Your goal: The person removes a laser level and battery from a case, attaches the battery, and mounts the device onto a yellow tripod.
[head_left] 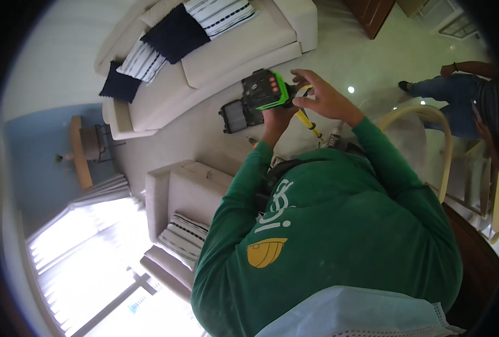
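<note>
Device [263, 91], boxy, black-and-green: likely rigid, knock-sensitive, best held by casing sides; left hand [279, 119] beneath, fingers hidden, grip unclear; right hand [327, 100] half-open alongside, contact uncertain.

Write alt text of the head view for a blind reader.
A person in a green top has the partly hidden left hand at a boxy black and green device, the right hand open beside it. An open black rectangular case lies on the pale floor near a beige sofa with navy and striped cushions.
</note>
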`<action>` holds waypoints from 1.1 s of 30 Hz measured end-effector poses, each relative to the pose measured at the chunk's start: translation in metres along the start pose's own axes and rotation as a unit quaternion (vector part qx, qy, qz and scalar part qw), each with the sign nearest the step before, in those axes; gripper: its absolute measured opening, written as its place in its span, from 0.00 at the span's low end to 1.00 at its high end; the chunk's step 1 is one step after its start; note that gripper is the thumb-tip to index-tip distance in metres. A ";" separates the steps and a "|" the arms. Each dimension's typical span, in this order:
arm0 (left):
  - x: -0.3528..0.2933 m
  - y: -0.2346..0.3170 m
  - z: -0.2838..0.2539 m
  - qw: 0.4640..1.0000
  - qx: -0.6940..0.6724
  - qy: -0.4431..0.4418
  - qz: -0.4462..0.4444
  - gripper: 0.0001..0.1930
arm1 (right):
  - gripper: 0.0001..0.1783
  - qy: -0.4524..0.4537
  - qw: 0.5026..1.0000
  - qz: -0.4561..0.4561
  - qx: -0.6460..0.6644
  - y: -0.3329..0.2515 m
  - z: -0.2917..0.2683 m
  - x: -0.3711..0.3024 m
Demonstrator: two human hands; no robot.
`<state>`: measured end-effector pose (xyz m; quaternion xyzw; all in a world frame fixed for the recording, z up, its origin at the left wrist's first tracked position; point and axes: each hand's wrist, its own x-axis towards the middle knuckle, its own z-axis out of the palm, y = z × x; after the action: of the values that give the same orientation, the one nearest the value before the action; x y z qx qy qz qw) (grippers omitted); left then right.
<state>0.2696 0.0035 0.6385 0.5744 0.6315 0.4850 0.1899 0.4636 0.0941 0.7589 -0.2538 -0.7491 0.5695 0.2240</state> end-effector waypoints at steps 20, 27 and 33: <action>0.028 -0.004 0.040 0.992 0.080 -0.066 -0.077 0.33 | 0.40 0.040 0.995 -0.051 -0.071 0.036 -0.044 0.023; 0.015 -0.011 0.037 0.990 0.107 -0.048 -0.073 0.31 | 0.44 -0.115 0.991 0.016 -0.062 0.043 -0.045 0.022; -0.013 -0.014 0.010 0.999 0.037 -0.023 -0.017 0.29 | 0.36 -0.089 0.984 -0.064 -0.144 0.082 0.006 0.022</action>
<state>0.2735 -0.0023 0.6178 0.5816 0.6540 0.4443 0.1913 0.4535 0.1216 0.6795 -0.1832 -0.8547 0.4610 0.1532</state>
